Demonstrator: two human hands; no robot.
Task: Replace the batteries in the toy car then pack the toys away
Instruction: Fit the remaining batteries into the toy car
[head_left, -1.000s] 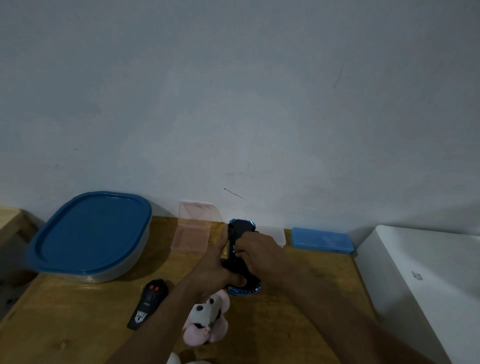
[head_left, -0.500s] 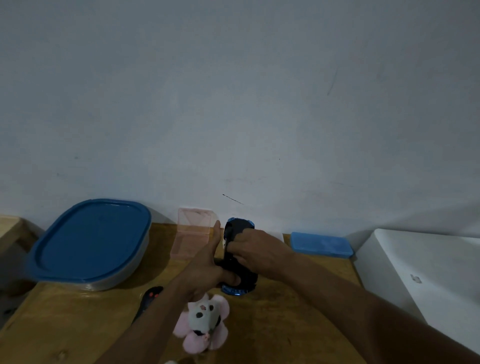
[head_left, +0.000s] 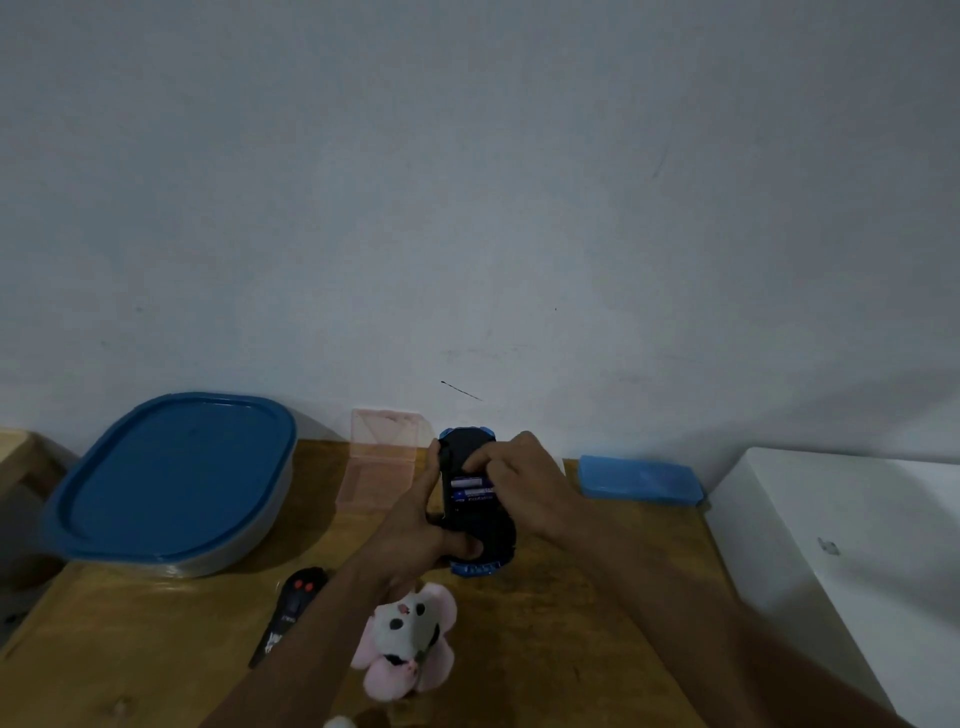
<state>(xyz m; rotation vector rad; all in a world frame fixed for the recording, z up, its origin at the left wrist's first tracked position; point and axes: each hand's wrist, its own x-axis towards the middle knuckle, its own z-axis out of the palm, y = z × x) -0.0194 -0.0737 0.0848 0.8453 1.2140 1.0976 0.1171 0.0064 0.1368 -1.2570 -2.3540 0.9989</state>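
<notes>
Above the table, batteries now show in the toy car.

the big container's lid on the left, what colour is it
Blue, seen clearly in the head view: the lid.

The wooden tabletop runs back to a pale wall. At its left rear sits a large clear container closed with a blue lid. Beside it, against the wall, an open pink translucent case stands with its lid up. A flat blue case lies at the right rear corner. Nearer the front, a black remote control (two red buttons at its far end) lies just left of a pink-and-white plush toy.
</notes>
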